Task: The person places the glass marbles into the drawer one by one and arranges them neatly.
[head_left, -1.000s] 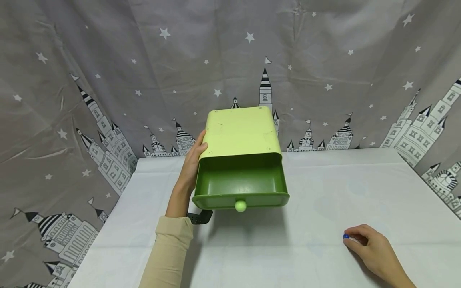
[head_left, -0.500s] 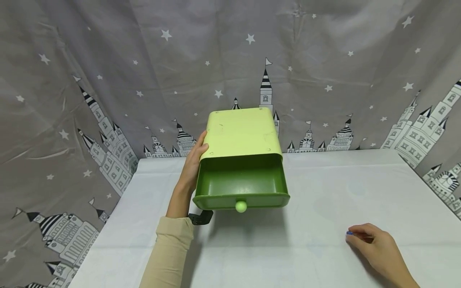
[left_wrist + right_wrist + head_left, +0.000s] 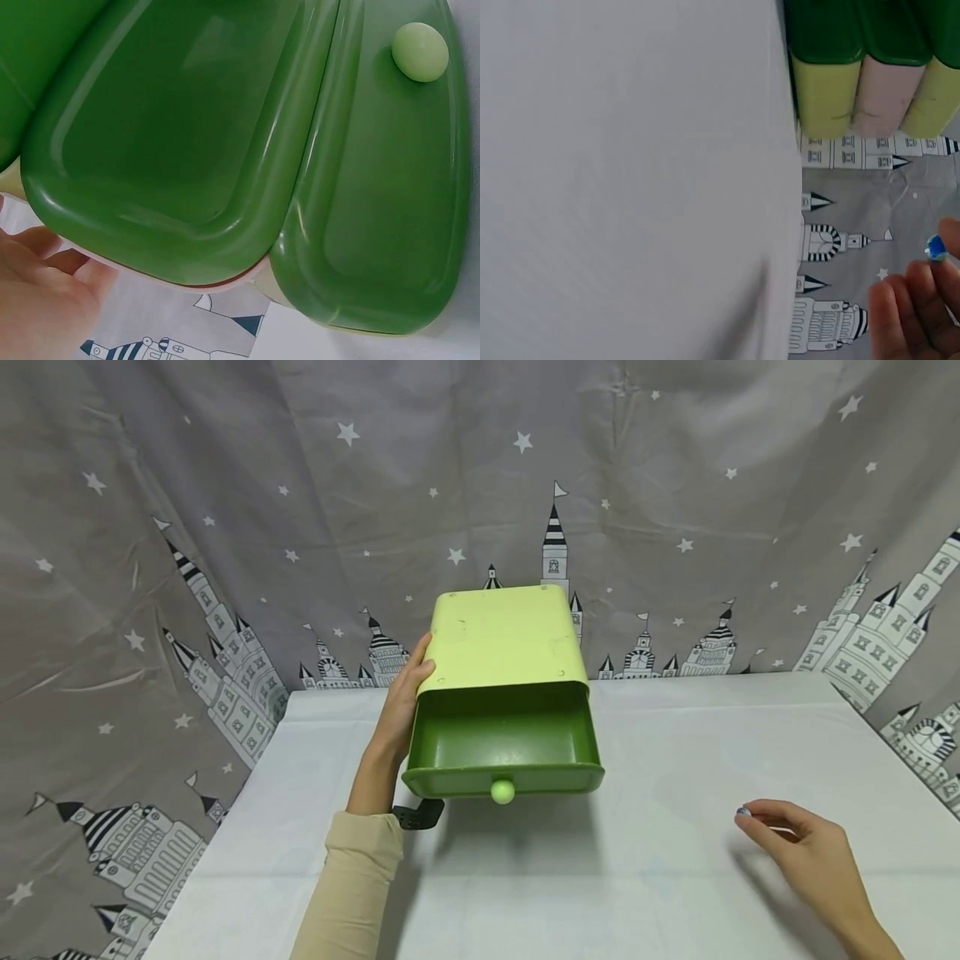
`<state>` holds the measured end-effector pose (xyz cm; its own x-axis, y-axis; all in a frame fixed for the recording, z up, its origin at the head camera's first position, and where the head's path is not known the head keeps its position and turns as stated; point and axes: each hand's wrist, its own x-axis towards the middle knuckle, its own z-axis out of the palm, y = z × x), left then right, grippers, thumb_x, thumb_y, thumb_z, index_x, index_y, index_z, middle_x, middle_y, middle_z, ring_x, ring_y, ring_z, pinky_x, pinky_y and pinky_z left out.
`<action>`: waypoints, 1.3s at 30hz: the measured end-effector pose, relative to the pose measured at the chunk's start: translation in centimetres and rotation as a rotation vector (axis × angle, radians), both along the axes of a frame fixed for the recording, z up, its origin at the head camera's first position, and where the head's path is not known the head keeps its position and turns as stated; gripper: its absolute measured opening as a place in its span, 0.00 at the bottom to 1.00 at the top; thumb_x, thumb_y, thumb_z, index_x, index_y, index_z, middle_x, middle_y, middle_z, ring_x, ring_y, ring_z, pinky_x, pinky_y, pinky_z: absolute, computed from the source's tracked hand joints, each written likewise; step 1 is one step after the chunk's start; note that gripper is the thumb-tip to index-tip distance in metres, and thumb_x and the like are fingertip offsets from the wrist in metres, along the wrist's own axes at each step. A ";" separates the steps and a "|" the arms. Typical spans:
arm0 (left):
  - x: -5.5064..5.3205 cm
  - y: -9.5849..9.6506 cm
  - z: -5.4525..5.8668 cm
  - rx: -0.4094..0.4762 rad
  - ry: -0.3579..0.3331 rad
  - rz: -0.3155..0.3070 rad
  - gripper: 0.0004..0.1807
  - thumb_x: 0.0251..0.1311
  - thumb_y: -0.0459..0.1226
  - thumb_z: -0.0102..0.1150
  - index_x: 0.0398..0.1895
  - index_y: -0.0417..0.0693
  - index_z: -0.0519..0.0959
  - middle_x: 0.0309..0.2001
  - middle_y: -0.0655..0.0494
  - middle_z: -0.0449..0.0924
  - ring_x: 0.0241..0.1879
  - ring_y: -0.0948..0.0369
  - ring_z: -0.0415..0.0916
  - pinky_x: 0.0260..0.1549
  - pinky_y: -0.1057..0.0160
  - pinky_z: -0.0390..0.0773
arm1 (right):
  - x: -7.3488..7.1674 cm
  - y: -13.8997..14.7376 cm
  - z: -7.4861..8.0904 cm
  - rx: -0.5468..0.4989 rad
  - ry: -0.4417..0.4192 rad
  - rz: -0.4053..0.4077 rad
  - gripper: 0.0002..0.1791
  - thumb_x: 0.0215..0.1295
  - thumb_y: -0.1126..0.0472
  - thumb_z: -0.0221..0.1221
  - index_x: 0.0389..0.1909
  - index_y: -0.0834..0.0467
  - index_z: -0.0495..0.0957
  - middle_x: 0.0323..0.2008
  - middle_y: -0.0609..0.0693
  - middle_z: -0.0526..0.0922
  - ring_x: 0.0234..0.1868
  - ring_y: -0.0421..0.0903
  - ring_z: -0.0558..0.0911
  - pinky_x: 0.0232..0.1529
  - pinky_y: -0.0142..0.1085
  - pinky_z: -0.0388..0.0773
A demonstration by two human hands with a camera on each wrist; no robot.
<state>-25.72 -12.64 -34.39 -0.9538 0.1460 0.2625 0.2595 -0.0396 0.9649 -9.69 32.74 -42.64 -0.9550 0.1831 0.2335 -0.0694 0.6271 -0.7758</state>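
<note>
A small glass marble (image 3: 743, 812), blue with a clear edge, is pinched between the thumb and fingertips of my right hand (image 3: 810, 852), raised above the table at the right. In the right wrist view the marble (image 3: 936, 248) shows at the fingertips. A drawer unit (image 3: 504, 635) with a pale yellow top stands in the middle. Its top green drawer (image 3: 501, 779) is pulled out, and I see nothing inside it. My left hand (image 3: 399, 706) lies along the unit's left side with extended fingers; some of its fingers are hidden behind the casing.
White cloth covers the table (image 3: 660, 893). Behind it hangs a grey curtain (image 3: 480, 468) printed with castles and stars. Yellow and pink tiers (image 3: 889, 97) of the unit show in the right wrist view. A round pale knob (image 3: 502, 791) juts from the drawer front.
My right hand has lifted from the cloth with the marble and shifted slightly right and away from me. The left hand and the drawer unit stay in place.
</note>
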 end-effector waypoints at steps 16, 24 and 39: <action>0.3 0.0 0.1 0.000 -0.014 0.005 0.34 0.74 0.47 0.41 0.80 0.58 0.49 0.78 0.65 0.43 0.75 0.67 0.37 0.71 0.57 0.43 | 0.2 -0.9 1.9 -0.096 0.120 0.009 0.11 0.61 0.64 0.68 0.42 0.65 0.84 0.33 0.34 0.85 0.34 0.27 0.82 0.35 0.19 0.74; 0.1 0.1 0.1 0.007 -0.006 0.001 0.34 0.74 0.47 0.41 0.80 0.57 0.49 0.78 0.64 0.44 0.75 0.67 0.39 0.70 0.57 0.45 | -0.7 -3.3 2.9 -0.095 0.168 0.093 0.09 0.61 0.66 0.67 0.41 0.64 0.84 0.33 0.40 0.85 0.35 0.30 0.83 0.37 0.21 0.76; 0.0 0.1 0.0 0.022 0.004 -0.008 0.34 0.74 0.46 0.40 0.80 0.55 0.47 0.78 0.63 0.44 0.74 0.68 0.39 0.71 0.60 0.44 | -3.4 -10.6 6.6 -0.185 0.388 0.207 0.07 0.59 0.74 0.66 0.38 0.64 0.84 0.36 0.48 0.85 0.40 0.34 0.82 0.48 0.23 0.74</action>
